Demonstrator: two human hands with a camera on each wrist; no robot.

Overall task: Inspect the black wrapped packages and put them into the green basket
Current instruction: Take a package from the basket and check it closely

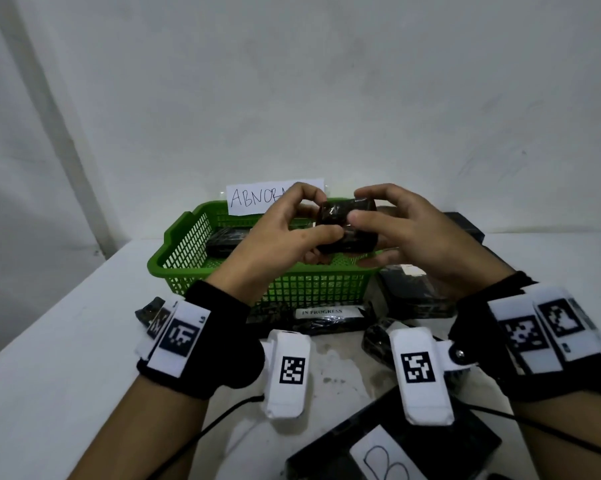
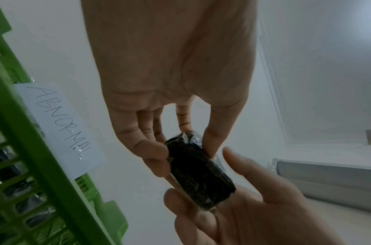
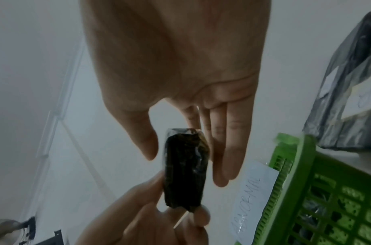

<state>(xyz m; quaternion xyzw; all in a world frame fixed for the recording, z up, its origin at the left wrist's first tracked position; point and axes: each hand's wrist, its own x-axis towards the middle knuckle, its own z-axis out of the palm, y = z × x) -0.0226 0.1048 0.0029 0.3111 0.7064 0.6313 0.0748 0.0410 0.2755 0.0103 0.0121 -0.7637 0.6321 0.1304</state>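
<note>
Above the green basket [image 1: 188, 251], a small black wrapped package [image 1: 347, 225] was held up between both hands. The left hand [image 1: 278, 237] was closed on its left end, with the thumb on the near side and the curled fingers behind it. The right hand [image 1: 410, 233] was closed on the right end in the same way, its thumb pressed on the front face. In the left wrist view the package [image 2: 199, 175] was seen pinched between the thumb and the fingers [image 2: 151, 149], and shiny clear film was noticed on its end. In the right wrist view the package [image 3: 185, 169] stood nearly upright between the two hands.

Inside the basket, at about 10 o'clock from the held package, another black package [image 1: 223, 240] was lying on the floor of the basket. A paper label [image 1: 254, 197] with the word "ABNORMAL" was fixed on the far rim. On the white table [image 1: 67, 341], more black packages were placed: one marked "IN PROGRESS" [image 1: 323, 315] just in front of the basket, a stack [image 1: 413, 292] at 3 o'clock of the basket, and one with a handwritten label [image 1: 396, 445] near the bottom edge.
</note>
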